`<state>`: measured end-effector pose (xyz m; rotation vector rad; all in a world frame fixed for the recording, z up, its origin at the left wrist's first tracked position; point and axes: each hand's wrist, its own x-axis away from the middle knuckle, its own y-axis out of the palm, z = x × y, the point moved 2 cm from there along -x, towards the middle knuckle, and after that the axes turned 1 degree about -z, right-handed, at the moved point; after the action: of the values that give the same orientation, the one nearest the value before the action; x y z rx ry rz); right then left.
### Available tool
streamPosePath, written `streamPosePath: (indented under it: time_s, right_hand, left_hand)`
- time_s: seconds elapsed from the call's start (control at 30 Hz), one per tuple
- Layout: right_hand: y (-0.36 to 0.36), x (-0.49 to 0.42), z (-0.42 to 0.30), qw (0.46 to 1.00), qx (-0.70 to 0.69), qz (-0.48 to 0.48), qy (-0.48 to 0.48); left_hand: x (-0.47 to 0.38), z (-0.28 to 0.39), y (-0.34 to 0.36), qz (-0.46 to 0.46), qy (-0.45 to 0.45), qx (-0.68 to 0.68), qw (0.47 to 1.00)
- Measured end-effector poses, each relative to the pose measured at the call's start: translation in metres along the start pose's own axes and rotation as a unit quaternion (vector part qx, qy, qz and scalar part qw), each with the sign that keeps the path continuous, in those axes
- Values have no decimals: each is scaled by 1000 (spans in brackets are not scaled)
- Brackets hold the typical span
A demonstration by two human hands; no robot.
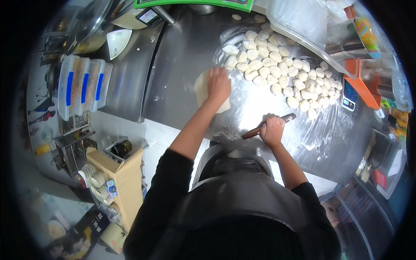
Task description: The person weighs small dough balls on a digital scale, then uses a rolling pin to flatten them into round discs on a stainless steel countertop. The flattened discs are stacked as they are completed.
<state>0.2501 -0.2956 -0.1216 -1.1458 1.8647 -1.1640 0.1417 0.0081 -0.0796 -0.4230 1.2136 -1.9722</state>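
Note:
A flat, rolled-out sheet of dough (202, 87) lies on the steel worktop (182, 48), left of the floury patch. My left hand (218, 85) rests over its right part and hides some of it; whether the fingers pinch the sheet cannot be made out. Near the front edge, my right hand (272, 129) is wrapped around a dark wooden rolling pin (252, 133), which slants up to the right. Many small, flour-dusted dough pieces (264, 61) sit close together beyond both hands, spreading toward the right.
At the right stand a small digital scale (349, 103) and an orange container (362, 87). A translucent plastic bin (295, 22) borders the dough pieces at the back. Lidded plastic boxes (81, 86) and a white bowl (117, 42) are on the left. A green-edged object (195, 4) overhangs the far side.

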Motion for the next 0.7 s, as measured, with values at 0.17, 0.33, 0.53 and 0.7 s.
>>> streamPosePath:
  time_s: [0.17, 0.33, 0.53, 0.7]
  right_hand:
    - [2, -24, -4, 1000, 8, 17, 7]
    - [-7, -15, -6, 1000, 1, 25, 14]
    - [-7, -23, -7, 998, -5, 69, -2]
    - [-10, -19, -7, 1000, 8, 25, 12]
  left_hand:
    - [-71, 3, 38, -88, -6, -34, 996]
    - [8, 23, 15, -159, -97, 24, 982]
    - [82, 91, 58, -149, 109, -110, 977]
    - [82, 83, 76, -140, 103, -23, 985]
